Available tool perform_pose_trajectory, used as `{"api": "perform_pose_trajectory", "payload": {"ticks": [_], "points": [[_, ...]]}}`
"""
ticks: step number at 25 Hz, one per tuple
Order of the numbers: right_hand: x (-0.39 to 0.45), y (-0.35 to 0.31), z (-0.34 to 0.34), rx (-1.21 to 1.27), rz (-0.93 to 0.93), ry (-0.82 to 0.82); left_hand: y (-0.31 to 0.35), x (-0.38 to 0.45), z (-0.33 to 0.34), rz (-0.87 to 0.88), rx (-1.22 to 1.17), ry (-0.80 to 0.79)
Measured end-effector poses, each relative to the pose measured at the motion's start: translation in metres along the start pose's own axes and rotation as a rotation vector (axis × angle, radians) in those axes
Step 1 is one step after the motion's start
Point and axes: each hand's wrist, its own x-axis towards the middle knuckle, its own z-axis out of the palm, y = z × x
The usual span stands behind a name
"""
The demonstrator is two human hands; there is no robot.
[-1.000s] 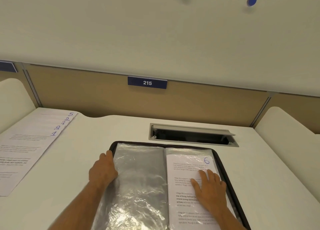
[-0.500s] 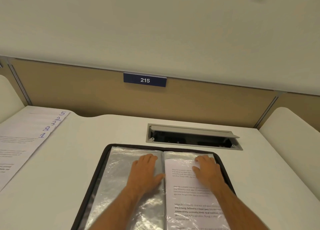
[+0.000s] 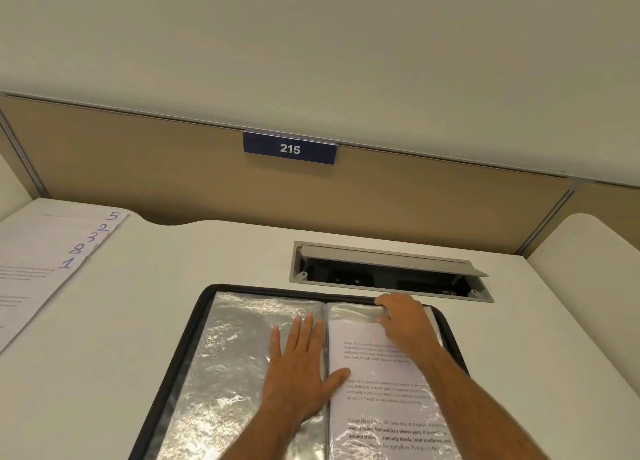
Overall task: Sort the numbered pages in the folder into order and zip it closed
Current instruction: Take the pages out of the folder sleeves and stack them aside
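Now your right hand [image 3: 403,324] has climbed from mid-page to the top of the right sleeve, fingers [image 3: 384,302] curled on the page [image 3: 381,383] at its opening, while your flat, relaxed left hand [image 3: 298,373] has shifted inward, pinning the open folder [image 3: 204,307] on the desk [image 3: 138,321], so you seem about to withdraw that page.

- Even, soft indoor light, fairly bright; its source is out of view.
- Strong white glare on the crinkled plastic sleeve [image 3: 221,373] in the folder [image 3: 180,355].
- Only faint, soft shadows under the hands.
- Wide-angle bending: the desk [image 3: 138,321] edge and partition [image 3: 415,200] curve towards the frame sides.
- Sign [image 3: 290,148] sharp; printed text on the page [image 3: 381,390] slightly soft.
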Motion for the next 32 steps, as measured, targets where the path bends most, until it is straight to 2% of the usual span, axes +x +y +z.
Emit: {"api": "perform_pose_trajectory", "payload": {"ticks": [5, 8, 12, 17, 21, 23, 26, 29, 32], "points": [[0.001, -0.001, -0.004, -0.055, -0.029, 0.018, 0.000, 0.000, -0.001, -0.001, 0.016, -0.008], [-0.004, -0.005, -0.012, -0.175, -0.072, -0.007, 0.000, -0.001, 0.000, -0.005, 0.031, -0.020], [-0.008, -0.005, -0.014, -0.218, -0.109, -0.046, 0.000, 0.000, 0.000, -0.008, 0.040, -0.032], [-0.003, -0.006, -0.013, -0.237, -0.208, 0.039, -0.001, 0.001, 0.001, -0.002, 0.051, -0.035], [0.004, -0.010, -0.023, -0.010, -0.105, -0.161, -0.001, 0.001, 0.001, -0.002, 0.054, -0.035], [0.011, -0.009, -0.030, 0.024, -0.082, -0.205, -0.002, 0.000, 0.002, 0.002, 0.058, -0.038], [0.020, -0.010, -0.039, 0.001, -0.087, -0.231, -0.002, 0.001, 0.003, -0.001, 0.050, -0.032], [0.028, -0.013, -0.042, -0.123, -0.129, -0.338, -0.002, 0.001, 0.004, -0.001, 0.048, -0.032], [0.033, -0.020, -0.043, -0.229, -0.161, -0.371, -0.002, 0.000, 0.003, 0.001, 0.048, -0.035]]}}
